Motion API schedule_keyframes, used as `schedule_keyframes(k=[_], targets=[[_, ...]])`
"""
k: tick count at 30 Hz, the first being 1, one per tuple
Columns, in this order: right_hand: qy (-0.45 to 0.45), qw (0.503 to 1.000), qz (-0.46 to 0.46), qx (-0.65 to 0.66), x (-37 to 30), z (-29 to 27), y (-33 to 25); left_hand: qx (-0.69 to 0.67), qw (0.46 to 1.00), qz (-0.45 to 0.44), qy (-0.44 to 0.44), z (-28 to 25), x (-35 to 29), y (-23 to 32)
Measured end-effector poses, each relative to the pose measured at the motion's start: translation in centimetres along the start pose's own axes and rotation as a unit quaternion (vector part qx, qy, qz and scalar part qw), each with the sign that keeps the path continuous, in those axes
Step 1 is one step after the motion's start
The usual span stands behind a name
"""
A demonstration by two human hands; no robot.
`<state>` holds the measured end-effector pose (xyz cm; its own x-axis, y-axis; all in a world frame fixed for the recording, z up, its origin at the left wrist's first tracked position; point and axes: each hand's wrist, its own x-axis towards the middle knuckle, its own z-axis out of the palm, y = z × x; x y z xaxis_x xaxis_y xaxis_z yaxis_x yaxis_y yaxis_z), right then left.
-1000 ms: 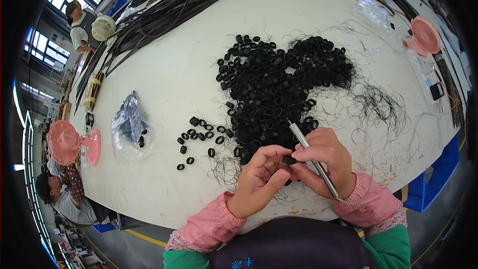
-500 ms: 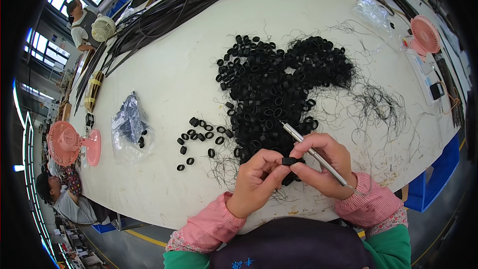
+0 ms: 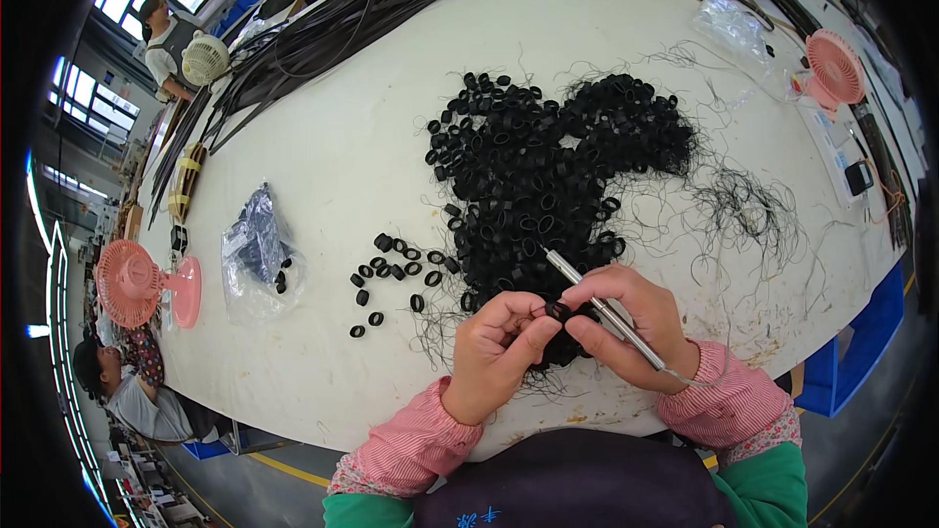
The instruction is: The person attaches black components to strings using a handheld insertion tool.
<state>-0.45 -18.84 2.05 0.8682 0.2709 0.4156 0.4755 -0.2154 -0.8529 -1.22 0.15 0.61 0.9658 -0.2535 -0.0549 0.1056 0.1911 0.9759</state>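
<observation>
Between the thumb and fingertips of my left hand point(image 3: 497, 350) is a small black band loop point(image 3: 557, 311), pinched just above the near end of the pile. My right hand point(image 3: 650, 318) grips a silver pen-shaped tool point(image 3: 628, 331) with a thin cord at its rear end. The tool's fine tip points up and left over the pile, apart from the held loop. My right thumb and fingertips also meet the loop's right side. Beyond both hands spreads a large heap of black band loops point(image 3: 523, 176). Several separate loops point(image 3: 398, 272) lie to its left.
Loose black threads point(image 3: 748, 205) tangle right of the heap. A clear plastic bag point(image 3: 259, 254) and a pink fan point(image 3: 137, 284) stand left; another pink fan point(image 3: 834, 68) is far right. Long dark strips point(image 3: 333, 24) cover the far left edge. Other people sit or stand beyond the table.
The held loop has turned so its opening shows, and my left hand has shifted slightly left. The tool has swung a little left and down.
</observation>
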Motion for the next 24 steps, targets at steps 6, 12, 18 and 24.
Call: schedule_keyframes(k=[6,12,18,24], targets=[[0.042,0.990,0.032,0.128,-0.1,-1.2,-0.5,0.016,1.000,0.006,0.020,-0.2,0.3,0.0],[0.030,0.983,0.011,0.181,0.0,-1.8,-0.2,0.045,0.999,0.014,0.025,-0.1,0.3,0.1],[0.035,0.983,0.016,0.178,0.0,-1.5,-0.1,0.070,0.997,0.023,0.018,-0.1,0.2,0.1],[0.036,0.981,0.007,0.190,0.0,-1.6,-0.2,0.071,0.997,0.022,0.015,-0.1,0.2,0.1]])
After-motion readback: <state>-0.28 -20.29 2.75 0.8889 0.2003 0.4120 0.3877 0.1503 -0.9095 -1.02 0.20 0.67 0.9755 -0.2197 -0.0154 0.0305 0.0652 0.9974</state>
